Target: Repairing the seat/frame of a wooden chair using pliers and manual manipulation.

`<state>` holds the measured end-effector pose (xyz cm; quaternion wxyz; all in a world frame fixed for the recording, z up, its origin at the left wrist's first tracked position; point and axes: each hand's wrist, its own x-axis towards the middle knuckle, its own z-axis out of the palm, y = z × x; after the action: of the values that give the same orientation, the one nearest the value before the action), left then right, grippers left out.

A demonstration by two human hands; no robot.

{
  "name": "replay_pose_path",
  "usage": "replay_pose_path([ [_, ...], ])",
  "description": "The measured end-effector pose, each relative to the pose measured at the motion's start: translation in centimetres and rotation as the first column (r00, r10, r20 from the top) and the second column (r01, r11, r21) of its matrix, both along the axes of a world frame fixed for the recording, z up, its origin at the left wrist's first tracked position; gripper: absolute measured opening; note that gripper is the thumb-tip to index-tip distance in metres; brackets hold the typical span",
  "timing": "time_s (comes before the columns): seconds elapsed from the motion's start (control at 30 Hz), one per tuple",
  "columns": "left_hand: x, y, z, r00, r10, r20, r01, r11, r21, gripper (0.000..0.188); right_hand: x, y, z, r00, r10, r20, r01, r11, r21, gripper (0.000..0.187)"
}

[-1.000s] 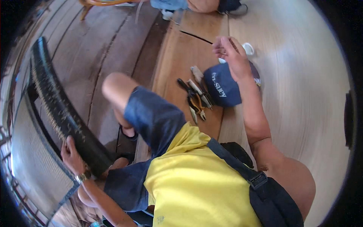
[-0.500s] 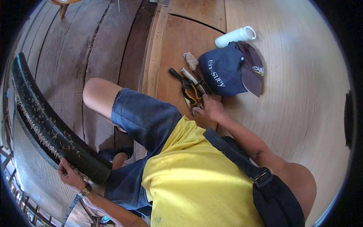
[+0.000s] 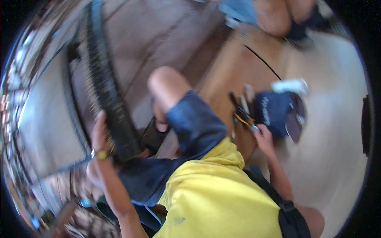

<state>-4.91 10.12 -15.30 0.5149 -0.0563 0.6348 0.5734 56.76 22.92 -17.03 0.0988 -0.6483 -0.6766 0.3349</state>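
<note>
A long black curved piece (image 3: pixel 113 99) with a ragged, fibrous edge lies at the left, its near end by my thigh. My left hand (image 3: pixel 100 133) is on that edge, fingers closed along it, though motion blurs them. At the right, my right hand (image 3: pixel 264 137) reaches to a small pile of tools, its fingers closed at the near end. In the pile lies a black-and-orange tool (image 3: pixel 243 117) that looks like pliers. Beside it are a pale stick-like handle (image 3: pixel 244 104) and another light handle (image 3: pixel 249 92). What sits between my right fingers is too blurred to make out.
A dark blue cap (image 3: pixel 274 111) lies just right of the tools, with a white bottle (image 3: pixel 290 86) behind it. Another person's bare knees (image 3: pixel 274 18) show at the top right. A pale mesh panel (image 3: pixel 51 119) stands at the far left, beside the black piece.
The whole view has swung, so everything sits further right, and another person's legs have come into sight. My left hand has turned more upright along the black piece's edge. My right hand stays by the tools.
</note>
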Motion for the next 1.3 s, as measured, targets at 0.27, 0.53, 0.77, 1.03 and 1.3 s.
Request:
replay_pose_path([
  [0.27, 3.4, -1.6, 3.3, 0.553, -0.158, -0.818, 0.055, 0.987, -0.154, 0.04, -3.4, 8.8, 8.5, 0.734, -0.15, -0.662, 0.093, 0.988, -0.121, 0.023],
  [0.53, 6.3, -2.1, 4.2, 0.191, -0.11, -0.976, -0.005, 0.994, -0.113, 0.034, -17.1, 12.8, 8.3, 0.142, -0.708, -0.692, -0.477, 0.563, -0.674, 0.027],
  [0.77, -1.3, 0.6, 1.0, 0.986, -0.025, 0.165, -0.004, 0.984, 0.176, 0.066, -23.6, 6.0, 7.3, 0.236, -0.852, -0.467, -0.505, 0.303, -0.808, 0.04],
  [1.03, -1.4, -0.3, -1.4, 0.957, -0.203, 0.207, 0.181, 0.976, 0.12, 0.065, -26.6, 1.0, 10.6, 0.675, -0.367, -0.64, -0.513, 0.389, -0.765, 0.031],
  [1.3, 3.6, -4.7, 4.2, 0.573, -0.208, -0.793, 0.114, 0.978, -0.175, 0.055, -32.1, -1.7, 10.5, 0.622, 0.125, -0.773, -0.746, 0.396, -0.536, 0.023],
])
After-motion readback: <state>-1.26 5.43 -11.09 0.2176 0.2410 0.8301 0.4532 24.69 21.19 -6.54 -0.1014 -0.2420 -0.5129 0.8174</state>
